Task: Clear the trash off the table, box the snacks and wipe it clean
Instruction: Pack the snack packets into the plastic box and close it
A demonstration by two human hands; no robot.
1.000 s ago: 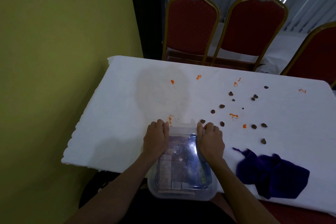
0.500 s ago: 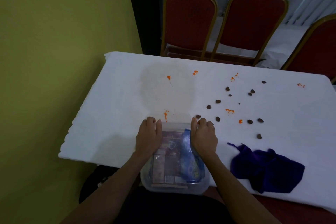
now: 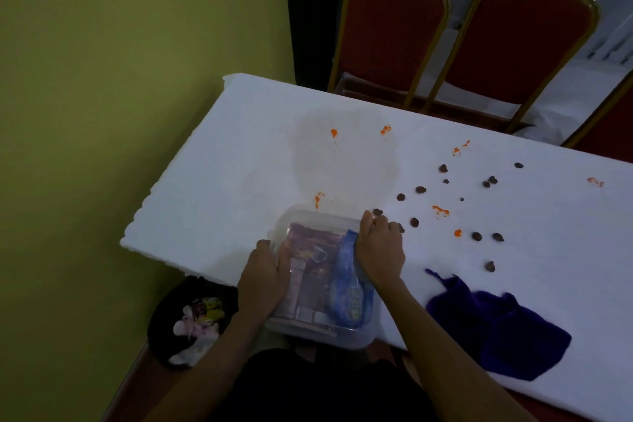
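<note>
A clear plastic snack box [image 3: 308,216] with its lid on sits at the near edge of the white table [image 3: 222,188], partly overhanging it. Snack packets, purple [image 3: 311,271] and blue [image 3: 346,295], show through the lid. My left hand [image 3: 263,281] lies flat on the lid's left side and presses on it. My right hand [image 3: 380,250] rests on the right side, its fingers curled over the far right corner. A purple cloth [image 3: 507,329] lies to the right of the box.
Orange stains [image 3: 440,211] and several brown crumbs [image 3: 420,189] dot the table's middle and right, with a faint damp patch [image 3: 342,161] beyond the box. A black bin [image 3: 171,312] holding wrappers stands on the floor at left. Red chairs [image 3: 390,31] line the far side.
My left hand slid back from the lid's far edge to its left side. My right hand stays at the far right corner. The view shifted, and the bin at left came into sight.
</note>
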